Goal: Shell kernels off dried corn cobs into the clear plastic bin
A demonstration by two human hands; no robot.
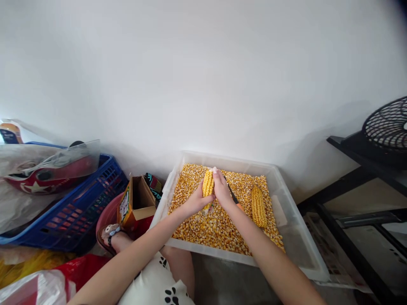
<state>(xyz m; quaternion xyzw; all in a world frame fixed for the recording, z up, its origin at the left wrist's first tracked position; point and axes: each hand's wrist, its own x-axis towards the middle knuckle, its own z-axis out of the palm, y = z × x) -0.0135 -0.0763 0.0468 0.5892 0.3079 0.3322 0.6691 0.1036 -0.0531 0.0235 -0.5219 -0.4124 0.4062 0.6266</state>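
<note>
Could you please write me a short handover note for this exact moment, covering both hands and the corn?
Left hand: closed around the corn cob, held upright over the clear plastic tub.
Right hand: grip on the same cob from the other side; a dark tool with an orange handle shows just behind it, and whether the hand holds it cannot be told.
Done: the tub already holds a deep layer of loose kernels.
Left: the held cob still carries kernels; a second full cob lies on the kernels to the right.
</note>
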